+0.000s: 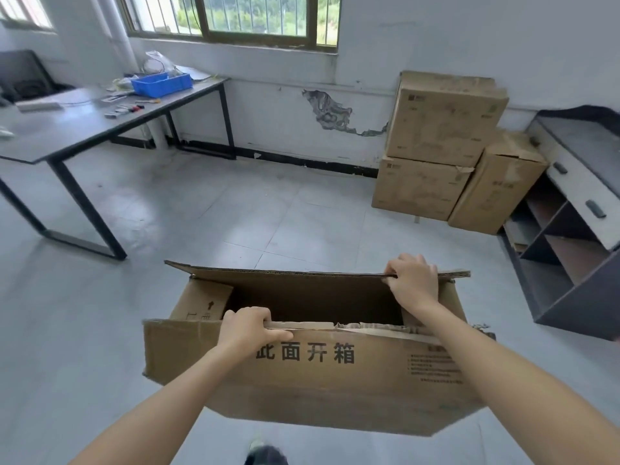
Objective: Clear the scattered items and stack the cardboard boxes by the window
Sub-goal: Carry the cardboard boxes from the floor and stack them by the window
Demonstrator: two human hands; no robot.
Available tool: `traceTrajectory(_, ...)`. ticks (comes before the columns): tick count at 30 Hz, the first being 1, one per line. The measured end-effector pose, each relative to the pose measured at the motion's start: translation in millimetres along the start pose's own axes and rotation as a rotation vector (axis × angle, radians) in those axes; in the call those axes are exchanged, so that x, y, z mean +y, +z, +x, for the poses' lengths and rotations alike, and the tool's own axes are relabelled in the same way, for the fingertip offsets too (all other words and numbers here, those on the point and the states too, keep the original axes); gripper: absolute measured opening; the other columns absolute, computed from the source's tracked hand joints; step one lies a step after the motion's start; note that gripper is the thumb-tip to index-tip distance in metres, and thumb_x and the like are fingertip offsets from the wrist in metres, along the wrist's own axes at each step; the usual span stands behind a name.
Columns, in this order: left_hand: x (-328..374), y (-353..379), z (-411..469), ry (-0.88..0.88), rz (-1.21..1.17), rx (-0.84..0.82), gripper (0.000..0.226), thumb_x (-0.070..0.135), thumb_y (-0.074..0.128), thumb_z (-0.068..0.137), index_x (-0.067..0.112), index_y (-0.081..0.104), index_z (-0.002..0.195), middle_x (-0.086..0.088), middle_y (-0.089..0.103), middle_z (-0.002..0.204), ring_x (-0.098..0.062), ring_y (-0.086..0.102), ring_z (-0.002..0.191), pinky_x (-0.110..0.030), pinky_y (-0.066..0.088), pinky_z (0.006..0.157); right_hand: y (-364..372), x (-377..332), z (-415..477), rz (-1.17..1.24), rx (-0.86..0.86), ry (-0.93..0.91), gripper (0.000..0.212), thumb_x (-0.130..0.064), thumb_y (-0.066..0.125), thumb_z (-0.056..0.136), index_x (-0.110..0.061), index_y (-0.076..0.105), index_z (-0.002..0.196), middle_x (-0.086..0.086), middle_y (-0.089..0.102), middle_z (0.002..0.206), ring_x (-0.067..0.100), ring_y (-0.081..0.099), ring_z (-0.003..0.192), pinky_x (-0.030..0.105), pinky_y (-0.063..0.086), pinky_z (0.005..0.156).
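Observation:
I carry a large open cardboard box [335, 380] with black printed characters on its near side, held off the floor in front of me. My left hand [246, 328] grips the near top edge, fingers curled inside. My right hand [412, 281] grips the far flap at the right. Against the far wall at the right, to the right of the window [235, 18], stand two stacked cardboard boxes [443, 119], with a third box [496, 186] leaning beside them.
A dark table [84, 125] with a blue bin [161, 83] and small scattered items stands at the left under the window. A grey shelf cabinet [570, 229] lines the right wall. Grey tiled floor [235, 209] lies between them.

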State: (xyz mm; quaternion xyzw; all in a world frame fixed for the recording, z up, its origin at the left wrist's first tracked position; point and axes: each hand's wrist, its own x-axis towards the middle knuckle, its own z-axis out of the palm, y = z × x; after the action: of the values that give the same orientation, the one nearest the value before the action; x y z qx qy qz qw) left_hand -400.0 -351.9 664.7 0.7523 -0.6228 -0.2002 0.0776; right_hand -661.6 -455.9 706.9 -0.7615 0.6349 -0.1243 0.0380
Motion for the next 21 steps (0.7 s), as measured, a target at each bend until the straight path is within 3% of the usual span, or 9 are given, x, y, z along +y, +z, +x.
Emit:
traceTrajectory(8, -51.5, -42.9, 185.6, -0.039, -0.046, 0.041, 0.046, 0.067, 0.060, 0.073, 0.021, 0.060, 0.079, 0.008, 0.064, 0.074, -0.011, 0.057, 0.076, -0.031, 0.032, 0.083, 36.3, -58.2, 179.1, -0.082, -0.043, -0.067, 0.019, -0.014, 0.042, 0.096, -0.013, 0.060, 0.102, 0.002, 0.057, 0.108, 0.023, 0.045, 0.104, 0.030, 0.029, 0.081)
traceTrajectory(13, -53.8, -73.0, 293.9, -0.031, -0.034, -0.017, 0.046, 0.065, 0.061, 0.074, 0.019, 0.064, 0.081, 0.006, 0.066, 0.074, -0.012, 0.058, 0.076, -0.035, 0.030, 0.095, 46.5, -69.0, 264.0, -0.157, -0.044, -0.034, 0.020, -0.013, 0.039, 0.096, -0.012, 0.058, 0.101, 0.003, 0.056, 0.104, 0.021, 0.044, 0.096, 0.027, 0.025, 0.075)
traceTrajectory(21, -16.8, -80.7, 451.0, -0.029, -0.009, -0.069, 0.041, 0.061, 0.062, 0.076, 0.021, 0.053, 0.072, 0.002, 0.067, 0.076, -0.016, 0.059, 0.077, -0.039, 0.031, 0.100, 73.5, -34.8, 397.0, -0.228, -0.001, -0.036, 0.019, -0.011, 0.039, 0.097, -0.009, 0.057, 0.102, 0.007, 0.055, 0.104, 0.025, 0.046, 0.098, 0.029, 0.024, 0.072)
